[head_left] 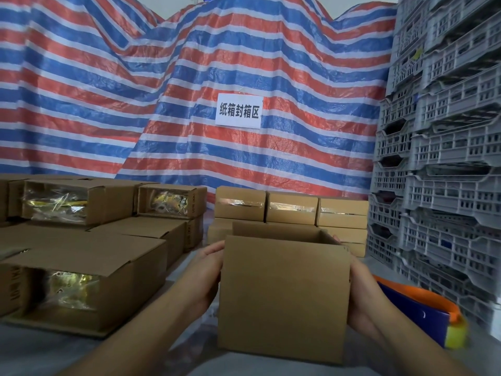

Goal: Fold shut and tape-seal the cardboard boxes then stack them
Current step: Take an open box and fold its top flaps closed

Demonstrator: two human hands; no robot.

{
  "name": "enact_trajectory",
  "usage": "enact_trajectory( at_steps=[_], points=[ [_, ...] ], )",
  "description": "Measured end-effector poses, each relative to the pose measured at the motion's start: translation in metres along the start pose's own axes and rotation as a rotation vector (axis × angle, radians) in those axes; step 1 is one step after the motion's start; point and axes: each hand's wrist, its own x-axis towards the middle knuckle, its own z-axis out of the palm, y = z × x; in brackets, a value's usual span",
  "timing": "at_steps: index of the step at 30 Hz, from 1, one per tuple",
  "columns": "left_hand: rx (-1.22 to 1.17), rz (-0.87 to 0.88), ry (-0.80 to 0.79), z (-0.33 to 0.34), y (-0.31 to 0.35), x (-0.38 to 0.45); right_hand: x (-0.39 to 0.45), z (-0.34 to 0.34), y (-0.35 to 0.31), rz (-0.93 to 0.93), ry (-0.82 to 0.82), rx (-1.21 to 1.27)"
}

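Both hands, left hand (208, 270) and right hand (362, 291), gripped the open box (283, 294) by its sides, in front of the sealed stack (291, 210). Squeezing too hard could probably buckle the walls and leave the flaps misaligned for taping.

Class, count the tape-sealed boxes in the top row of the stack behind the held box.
3: left, middle, right, side by side. Lower rows are partly hidden, so more may exist.

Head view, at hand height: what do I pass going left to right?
Open boxes → left hand → held box → right hand → tape dispenser → grey crates.
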Motion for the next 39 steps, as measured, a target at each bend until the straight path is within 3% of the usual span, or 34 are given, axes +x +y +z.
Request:
enact_trajectory(
  at_steps=[7,11,16,19,30,39],
  points=[
    [0.034,0.004,0.005,-0.001,0.001,0.000,0.007,-0.011,0.006,-0.003,-0.086,-0.140],
    [0.184,0.038,-0.003,-0.001,0.001,0.001,0.008,-0.011,0.003,-0.012,-0.136,-0.152],
    [0.277,0.060,-0.280,-0.018,0.012,0.008,0.009,-0.013,0.005,-0.033,-0.143,-0.151],
    [0.309,0.066,-0.303,-0.026,0.011,0.012,0.009,-0.013,0.006,-0.040,-0.134,-0.148],
    [0.382,0.048,-0.057,-0.009,0.006,0.009,0.011,-0.014,0.008,-0.017,-0.097,-0.117],
    [0.370,0.031,-0.028,-0.006,0.006,0.007,0.020,-0.016,0.005,-0.010,-0.133,-0.065]
  ],
)
